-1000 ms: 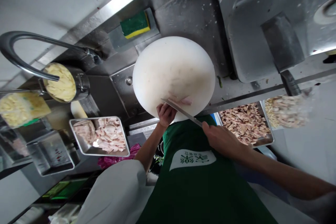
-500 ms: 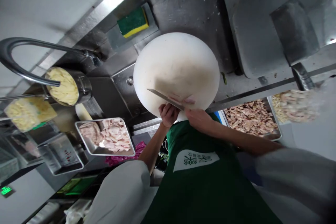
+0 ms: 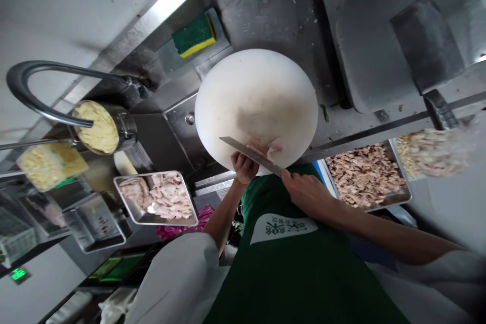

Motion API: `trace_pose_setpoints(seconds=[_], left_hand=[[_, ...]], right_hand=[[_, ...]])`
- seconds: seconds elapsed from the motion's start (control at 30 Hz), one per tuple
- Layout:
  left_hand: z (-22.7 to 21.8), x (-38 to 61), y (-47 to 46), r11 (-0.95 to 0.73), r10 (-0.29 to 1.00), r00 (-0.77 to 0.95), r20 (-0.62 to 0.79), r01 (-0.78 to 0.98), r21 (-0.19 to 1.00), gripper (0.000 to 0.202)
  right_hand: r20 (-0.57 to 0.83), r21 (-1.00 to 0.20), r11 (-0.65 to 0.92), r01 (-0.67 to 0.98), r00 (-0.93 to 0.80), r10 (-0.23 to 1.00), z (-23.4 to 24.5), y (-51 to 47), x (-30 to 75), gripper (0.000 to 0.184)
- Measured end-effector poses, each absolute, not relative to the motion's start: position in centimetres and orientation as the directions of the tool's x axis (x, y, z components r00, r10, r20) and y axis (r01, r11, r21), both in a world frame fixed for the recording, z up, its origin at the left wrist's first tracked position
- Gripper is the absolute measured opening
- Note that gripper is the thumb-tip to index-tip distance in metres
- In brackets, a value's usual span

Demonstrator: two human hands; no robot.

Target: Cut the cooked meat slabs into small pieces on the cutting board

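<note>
A long knife [image 3: 246,152] lies slantwise over the near part of a round white cutting board [image 3: 243,86]. Its handle is wrapped by my right hand [image 3: 307,192], near the board's front edge. My left hand [image 3: 244,167] is closed with curled knuckles just on the near side of the blade, pressing down raw meat that the fingers and blade mostly hide. Beyond the blade lie thin pale pink meat slices [image 3: 275,147], one partly raised. They lie flat on the board close to the knife.
Left of the board stand a tray of raw meat pieces [image 3: 172,197], a pot of pale yellow slices [image 3: 96,126] and a curved faucet [image 3: 49,66]. A green-yellow sponge [image 3: 194,36] lies behind. At right are a cleaver [image 3: 427,43] and a tray of chopped browned meat [image 3: 366,174].
My right hand has drawn the knife back toward me and to the right. A meat slice beyond the blade now stands up more. My left hand stays nearly in place.
</note>
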State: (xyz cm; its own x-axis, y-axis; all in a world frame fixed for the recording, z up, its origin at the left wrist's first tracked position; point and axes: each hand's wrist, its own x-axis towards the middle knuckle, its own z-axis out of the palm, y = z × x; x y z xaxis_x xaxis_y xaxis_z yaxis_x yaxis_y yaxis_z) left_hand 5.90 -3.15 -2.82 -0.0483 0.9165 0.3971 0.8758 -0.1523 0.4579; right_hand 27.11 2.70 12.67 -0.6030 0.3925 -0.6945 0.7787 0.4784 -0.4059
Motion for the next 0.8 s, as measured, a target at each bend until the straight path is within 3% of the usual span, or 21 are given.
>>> trace_pose_setpoints(seconds=[0.47,0.63,0.8], left_hand=[[-2.9,5.6,-3.2,-0.138,0.909,-0.043,0.413,0.907,0.397,0.01],[-2.9,5.7,-2.9,-0.204,0.886,-0.01,0.463,0.889,0.411,0.005],[-3.0,5.4,-3.0,-0.105,0.908,-0.067,0.413,0.918,0.381,0.013]], right_hand=[[-0.707,-0.436,0.478,0.762,-0.619,0.342,12.8,3.3,28.2,0.027],[-0.756,-0.408,0.451,0.793,-0.571,0.32,12.9,2.9,29.5,0.028],[-0.688,-0.468,0.479,0.742,-0.647,0.33,12.5,3.5,28.8,0.029]])
